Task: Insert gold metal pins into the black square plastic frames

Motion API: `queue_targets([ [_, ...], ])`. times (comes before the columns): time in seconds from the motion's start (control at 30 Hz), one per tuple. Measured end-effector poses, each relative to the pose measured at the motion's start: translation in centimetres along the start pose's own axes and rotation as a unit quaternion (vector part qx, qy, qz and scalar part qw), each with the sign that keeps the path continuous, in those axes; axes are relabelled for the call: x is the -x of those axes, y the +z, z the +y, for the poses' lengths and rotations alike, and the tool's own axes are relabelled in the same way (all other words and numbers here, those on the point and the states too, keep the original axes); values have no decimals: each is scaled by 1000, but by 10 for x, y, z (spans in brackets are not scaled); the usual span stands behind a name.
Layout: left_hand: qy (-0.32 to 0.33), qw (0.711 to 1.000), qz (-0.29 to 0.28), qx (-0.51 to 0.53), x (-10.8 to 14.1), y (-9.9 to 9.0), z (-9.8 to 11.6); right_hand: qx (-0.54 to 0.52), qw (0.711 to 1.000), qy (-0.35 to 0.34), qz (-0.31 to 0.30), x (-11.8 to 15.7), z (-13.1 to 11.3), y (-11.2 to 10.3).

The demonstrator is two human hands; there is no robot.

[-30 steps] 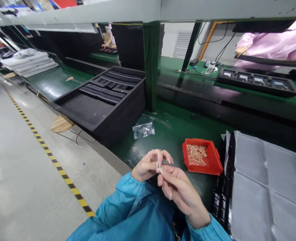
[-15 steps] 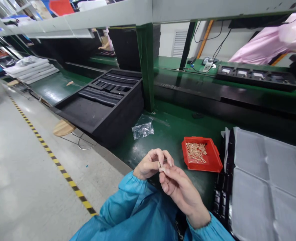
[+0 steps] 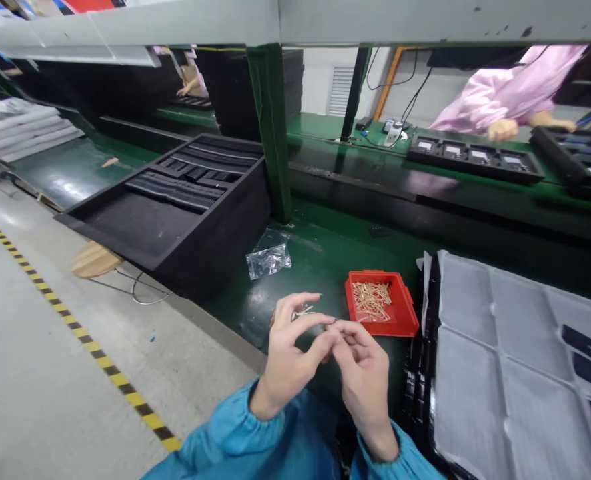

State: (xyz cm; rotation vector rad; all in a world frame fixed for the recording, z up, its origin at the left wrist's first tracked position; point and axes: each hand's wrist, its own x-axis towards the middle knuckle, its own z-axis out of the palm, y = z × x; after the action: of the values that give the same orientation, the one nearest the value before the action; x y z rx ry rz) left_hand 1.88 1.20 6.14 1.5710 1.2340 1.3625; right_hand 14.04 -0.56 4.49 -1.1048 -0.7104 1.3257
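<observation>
My left hand (image 3: 293, 353) and my right hand (image 3: 365, 367) meet at the fingertips above the green bench, in front of my body. Thumb and index finger of the left hand are pinched at the tips, with the other fingers raised. Some thin pale pieces (image 3: 303, 310) show behind its fingers. My right hand is closed in a pinch against the left fingertips; whatever sits between them is too small to name. Just beyond the hands stands a red tray (image 3: 406, 308) with a pile of thin, light-coloured, stick-like pieces (image 3: 371, 300).
A clear plastic bag (image 3: 269, 259) lies on the bench (image 3: 315, 248). Left of it is a large black foam box (image 3: 215, 247) with slotted inserts. White-covered trays (image 3: 468, 380) with dark parts stand at right. Across the bench, a person in pink (image 3: 505, 93) works beside a black tray (image 3: 475, 167).
The view has turned a little to the right. My left hand has lifted its fingers and turned its back to me; the right hand has curled in. The pink-sleeved person's hands have come into view.
</observation>
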Motion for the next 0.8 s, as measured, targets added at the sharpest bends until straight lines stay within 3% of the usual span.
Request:
queue_targets([
  [0.1, -133, 980, -6, 149, -6, 15, -4, 135, 985, -109, 17, 6, 2, 1],
  [0.17, -190, 949, 34, 248, -15, 18, -9, 206, 963, -173, 9, 14, 2, -4],
  [0.27, -179, 917, 120, 336, -37, 6, -15, 265, 933, -246, 2, 25, 2, -25],
  [0.37, -135, 909, 154, 363, -57, -11, -19, 283, 915, -268, 104, 21, 2, -54],
  [0.43, -130, 918, 108, 359, -61, -15, -18, 286, 926, -173, 177, 10, 1, -68],
  [0.53, -143, 944, -37, 294, -52, -4, -13, 237, 958, -55, 149, -2, -1, -73],
  [0.67, -145, 950, -188, 203, -35, 19, -6, 101, 993, -12, 68, 6, -3, -56],
  [0.8, -118, 940, -269, 173, -24, 19, -3, 83, 992, -29, 86, 17, -6, -47],
])
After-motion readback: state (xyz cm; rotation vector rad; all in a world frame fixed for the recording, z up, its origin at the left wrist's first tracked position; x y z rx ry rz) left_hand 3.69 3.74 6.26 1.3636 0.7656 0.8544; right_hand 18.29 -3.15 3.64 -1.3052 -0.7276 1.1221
